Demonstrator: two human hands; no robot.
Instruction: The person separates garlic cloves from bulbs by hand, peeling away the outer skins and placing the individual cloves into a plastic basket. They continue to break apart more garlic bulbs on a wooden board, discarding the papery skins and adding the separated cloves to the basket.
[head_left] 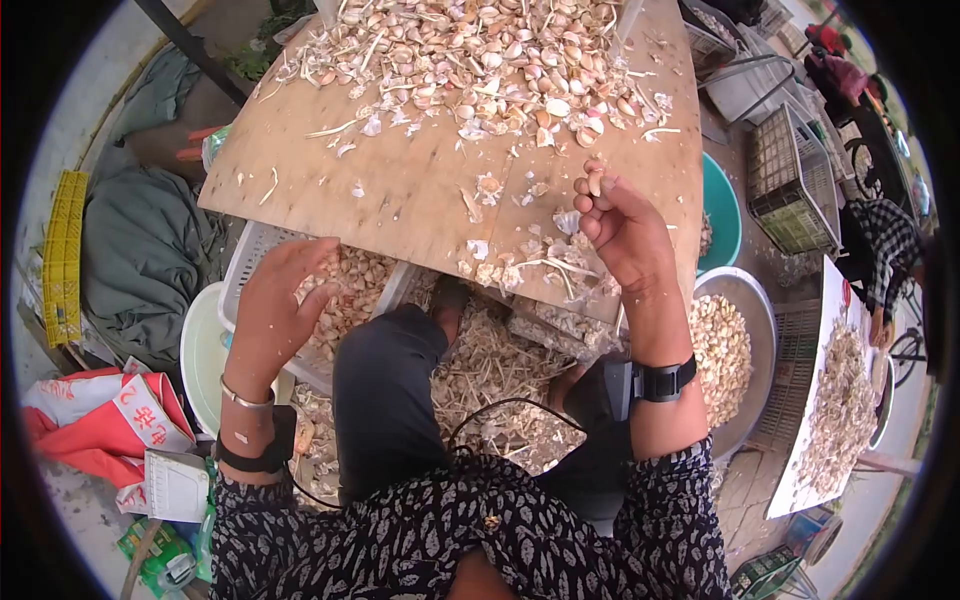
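Observation:
A garlic clove (595,183) is pinched between the thumb and fingers of my right hand (630,230), raised over the right part of a wooden board (400,205). Loose skins and dry stalks (560,265) lie on the board near that hand. My left hand (285,305) hovers at the board's left front edge, fingers and thumb apart, with nothing visible in it. Below it stands a white plastic crate (240,268) containing garlic cloves (355,285). Across the far side of the board spreads a heap of unsorted cloves (480,60) mixed with skins and stems.
At my right are a metal basin (765,310) of cloves and a teal tub (725,215). Left, there is a pale green basin (200,350). Husks (500,380) cover the ground between my legs. A co-worker in a checkered sleeve (885,245) reaches to a white board (790,490).

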